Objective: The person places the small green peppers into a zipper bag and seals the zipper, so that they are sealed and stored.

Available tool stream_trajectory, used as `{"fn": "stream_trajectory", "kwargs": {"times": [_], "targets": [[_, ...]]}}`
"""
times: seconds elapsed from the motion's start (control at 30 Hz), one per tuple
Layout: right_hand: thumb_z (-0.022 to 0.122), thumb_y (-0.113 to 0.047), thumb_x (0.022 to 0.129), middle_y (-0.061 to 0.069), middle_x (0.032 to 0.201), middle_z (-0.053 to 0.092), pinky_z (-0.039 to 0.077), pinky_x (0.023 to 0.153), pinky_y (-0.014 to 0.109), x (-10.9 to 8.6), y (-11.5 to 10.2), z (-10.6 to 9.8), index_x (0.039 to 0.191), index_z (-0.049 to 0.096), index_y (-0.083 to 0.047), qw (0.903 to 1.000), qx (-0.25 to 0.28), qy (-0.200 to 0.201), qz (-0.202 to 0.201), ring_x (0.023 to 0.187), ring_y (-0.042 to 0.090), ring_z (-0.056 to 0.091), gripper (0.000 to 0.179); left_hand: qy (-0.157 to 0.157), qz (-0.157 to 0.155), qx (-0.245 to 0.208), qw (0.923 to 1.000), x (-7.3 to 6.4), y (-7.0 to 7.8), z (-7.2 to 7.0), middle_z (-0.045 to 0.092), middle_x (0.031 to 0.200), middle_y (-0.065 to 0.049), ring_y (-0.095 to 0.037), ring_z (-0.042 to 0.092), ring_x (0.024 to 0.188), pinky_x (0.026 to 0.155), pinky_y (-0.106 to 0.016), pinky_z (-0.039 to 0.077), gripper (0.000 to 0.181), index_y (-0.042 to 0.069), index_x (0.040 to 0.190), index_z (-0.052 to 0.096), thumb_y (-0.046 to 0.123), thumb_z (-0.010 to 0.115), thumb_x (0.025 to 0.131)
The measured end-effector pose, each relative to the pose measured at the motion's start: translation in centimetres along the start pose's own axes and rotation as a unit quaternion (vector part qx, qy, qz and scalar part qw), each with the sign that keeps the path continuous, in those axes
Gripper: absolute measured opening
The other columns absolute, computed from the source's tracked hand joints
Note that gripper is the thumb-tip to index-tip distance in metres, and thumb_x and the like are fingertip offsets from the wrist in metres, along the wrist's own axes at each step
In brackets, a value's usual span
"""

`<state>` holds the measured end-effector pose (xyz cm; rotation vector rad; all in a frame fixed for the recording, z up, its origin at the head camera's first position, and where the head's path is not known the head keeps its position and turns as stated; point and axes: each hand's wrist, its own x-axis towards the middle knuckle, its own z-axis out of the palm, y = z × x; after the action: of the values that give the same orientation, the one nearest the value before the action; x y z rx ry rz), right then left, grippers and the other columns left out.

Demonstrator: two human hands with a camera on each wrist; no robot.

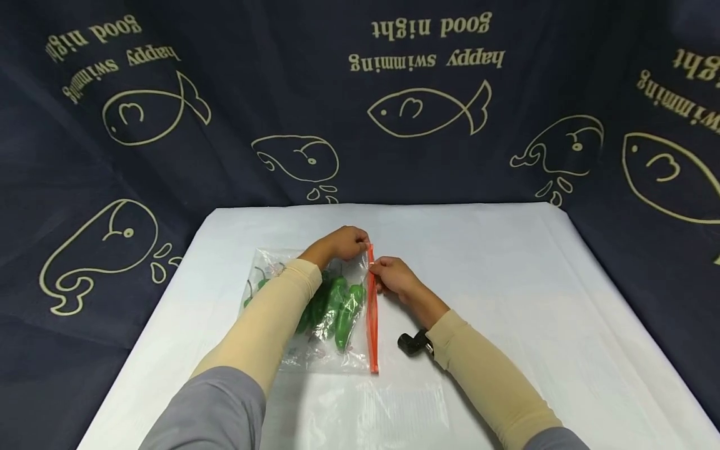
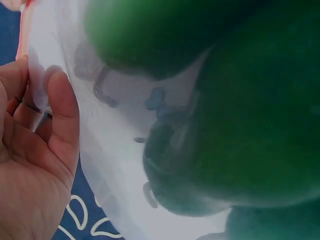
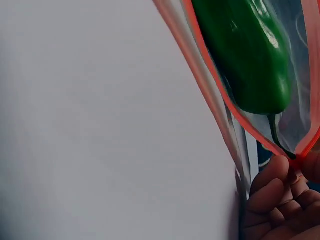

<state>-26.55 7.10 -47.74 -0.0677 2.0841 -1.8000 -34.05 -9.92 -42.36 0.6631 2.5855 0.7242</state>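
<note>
A clear zip bag (image 1: 360,360) with a red zip strip (image 1: 373,331) lies on its side, its mouth facing right. Several green peppers (image 1: 349,312) are inside. My left hand (image 1: 345,242) pinches the bag's far corner by the strip; in the left wrist view, its fingers (image 2: 64,102) are at the clear film. Just nearer, my right hand (image 1: 395,275) pinches the red strip between thumb and fingers (image 3: 272,185). From that pinch the two red edges spread apart in the right wrist view, with one pepper's stem (image 3: 276,135) close to the fingertips.
The bag rests on a white-covered table (image 1: 506,262). A small black device (image 1: 413,342) shows below my right wrist. Behind the table hangs a dark blue cloth (image 1: 349,106) printed with fish and letters.
</note>
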Motion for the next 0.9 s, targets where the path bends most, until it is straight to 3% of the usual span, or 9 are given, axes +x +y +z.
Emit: {"fn": "stream_trajectory", "kwargs": {"times": [0.23, 0.47, 0.73, 0.9], "targets": [[0.053, -0.016, 0.102, 0.006, 0.058, 0.054, 0.039, 0.047, 0.025, -2.3, 0.3, 0.5, 0.080, 0.059, -0.004, 0.9993, -0.027, -0.025, 0.008, 0.050, 0.014, 0.051, 0.026, 0.010, 0.001, 0.026, 0.9996, -0.1, 0.5, -0.2, 0.055, 0.073, -0.003, -0.013, 0.050, 0.059, 0.055, -0.026, 0.044, 0.020, 0.007, 0.092, 0.065, 0.014, 0.050, 0.103], [0.053, -0.013, 0.101, 0.006, 0.061, 0.056, 0.042, 0.047, 0.024, -5.5, 1.0, 1.0, 0.077, 0.058, -0.003, 0.9947, -0.048, -0.090, 0.011, 0.051, 0.013, 0.054, 0.026, 0.041, -0.005, 0.047, 0.9980, -0.3, 0.6, -0.8, 0.054, 0.077, -0.003, -0.014, 0.048, 0.064, 0.059, -0.028, 0.042, 0.019, 0.007, 0.090, 0.063, 0.014, 0.051, 0.103], [0.054, -0.012, 0.100, 0.007, 0.065, 0.058, 0.046, 0.049, 0.024, -9.0, 1.8, 1.2, 0.079, 0.056, -0.002, 0.9892, -0.031, -0.142, 0.020, 0.054, 0.013, 0.058, 0.024, 0.068, -0.002, 0.091, 0.9935, 0.3, 0.3, -1.9, 0.054, 0.077, -0.003, -0.017, 0.047, 0.071, 0.068, -0.033, 0.041, 0.018, 0.006, 0.092, 0.064, 0.013, 0.051, 0.103], [0.056, -0.014, 0.100, 0.005, 0.069, 0.059, 0.047, 0.050, 0.023, -11.5, 2.2, 1.4, 0.079, 0.056, 0.000, 0.9852, -0.025, -0.167, 0.029, 0.057, 0.014, 0.060, 0.025, 0.080, -0.008, 0.090, 0.9928, 0.3, 0.4, -2.2, 0.057, 0.081, -0.005, -0.019, 0.049, 0.072, 0.069, -0.034, 0.042, 0.018, 0.004, 0.096, 0.065, 0.012, 0.050, 0.102]]}}
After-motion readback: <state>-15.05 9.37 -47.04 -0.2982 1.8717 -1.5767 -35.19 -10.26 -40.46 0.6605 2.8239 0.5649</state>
